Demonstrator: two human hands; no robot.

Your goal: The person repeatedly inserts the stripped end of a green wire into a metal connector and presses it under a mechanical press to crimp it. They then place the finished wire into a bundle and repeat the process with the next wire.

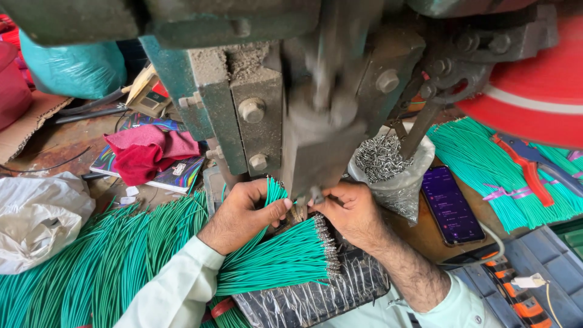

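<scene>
My left hand grips a bunch of green wires just left of the grey press ram, which looks blurred. My right hand pinches something small under the ram; what it holds is hidden by the fingers. Below both hands lies a fan of green wires with metal terminals on their ends, resting on a plastic-wrapped tray. A large heap of loose green wires spreads to the left.
A plastic bag of small metal terminals sits right of the press, beside a phone with a lit screen. More bundled green wires lie at the right. A red cloth and white bag lie at the left.
</scene>
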